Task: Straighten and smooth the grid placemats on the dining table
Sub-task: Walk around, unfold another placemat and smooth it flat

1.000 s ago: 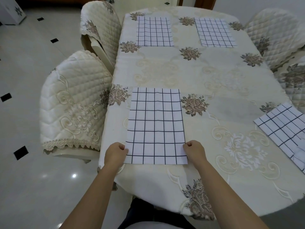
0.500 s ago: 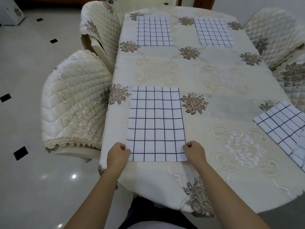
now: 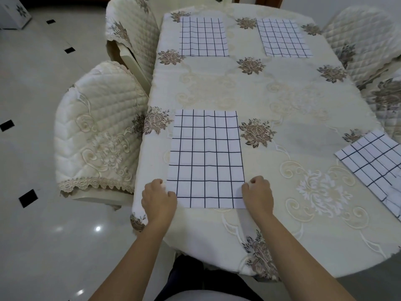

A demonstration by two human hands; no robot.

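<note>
Head view, looking down past both forearms: shows the left hand [image 3: 159, 199] and the right hand [image 3: 258, 197] set apart, one at each near corner of the near placemat [image 3: 206, 157], fingers curled and pinching its side edges just above those corners. Lies flat on the tablecloth [image 3: 249, 90] straight ahead of the hands, long sides running away from them, left edge close to the table's drop beside the left hand. Looks thin, light and limp, more like cloth or soft vinyl than a stiff board, with what seem to be faint fold creases across it. Would probably slide easily over the embroidered cloth and might ruck that cloth along with it, so calls for gentle, even tension. Best taken at two corners at once, as now, or pressed under flat palms and swept outward from the middle. Farther beyond the hands, shows the far-left placemat [image 3: 204, 36] and the far-right placemat [image 3: 283, 38], both flat and fairly square. Well off to the right of the right hand, shows the skewed placemat [image 3: 373, 161], lying at an angle, its nearest corner seemingly doubled over. No brand, label or readable writing anywhere; only dark grid lines on white, and floral embroidery.
</note>
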